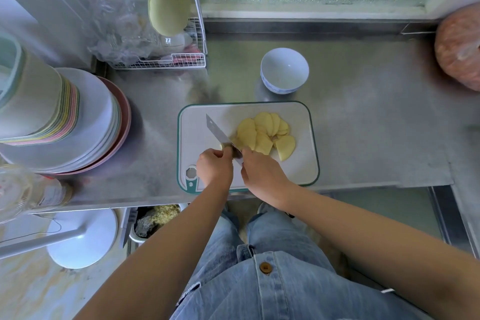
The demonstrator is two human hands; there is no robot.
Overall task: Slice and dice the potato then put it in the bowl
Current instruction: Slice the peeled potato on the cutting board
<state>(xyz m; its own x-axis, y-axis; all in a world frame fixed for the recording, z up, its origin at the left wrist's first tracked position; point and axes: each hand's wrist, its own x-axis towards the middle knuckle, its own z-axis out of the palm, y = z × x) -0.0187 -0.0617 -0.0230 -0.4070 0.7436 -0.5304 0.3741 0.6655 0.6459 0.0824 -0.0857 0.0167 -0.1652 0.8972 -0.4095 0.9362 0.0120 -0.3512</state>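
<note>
Your left hand [214, 166] is on the near part of the white cutting board [197, 122]. Its fingers are curled around a small potato piece [221, 146], and only a pale bit of it peeks out. Your right hand [262, 174] is just beside the left one, and its fingers are wrapped tight around the handle of the knife [217, 129]. The flat blade points away from you and to the left. Its near end touches the potato piece right by your left fingertips.

The potato slices [265, 135] lie in a fanned pile on the board, on the right of the blade. They are yellow and lean on each other. One slice lies at the right end of the pile, near your right hand.

The white bowl [284, 67] stands upright on the metal bench [363, 125], just past the far edge of the board. No potato is in it.

A tall pile of plates [91, 125] sits on the bench far to your left. A wire rack [161, 61] stands behind them.
</note>
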